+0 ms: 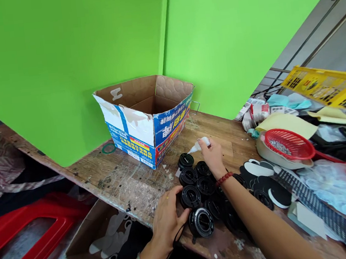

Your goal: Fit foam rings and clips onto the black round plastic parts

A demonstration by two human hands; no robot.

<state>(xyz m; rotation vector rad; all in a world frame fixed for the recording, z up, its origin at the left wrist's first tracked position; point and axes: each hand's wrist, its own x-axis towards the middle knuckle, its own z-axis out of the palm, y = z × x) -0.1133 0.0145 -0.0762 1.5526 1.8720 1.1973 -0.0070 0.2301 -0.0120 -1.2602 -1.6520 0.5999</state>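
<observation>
My right hand (211, 154) is closed around a small white squeeze bottle (199, 144), its narrow nozzle pointing left and down. The tip is close above a round black part (185, 160) at the far end of a group of similar parts; I cannot tell whether they touch. My left hand (168, 212) rests at the near left of the group, thumb and forefinger spread. Its fingertips are beside a black round part (190, 196), and the thumb is near a shinier black part (201, 222) at the table's edge.
An open blue and white cardboard box (133, 137) stands at the back against green panels (104, 37). To the right are a red basket (288, 144), flat black and white pieces (269, 181) and a yellow crate (323, 89). A red stool (33, 239) and a carton (82, 242) are at lower left.
</observation>
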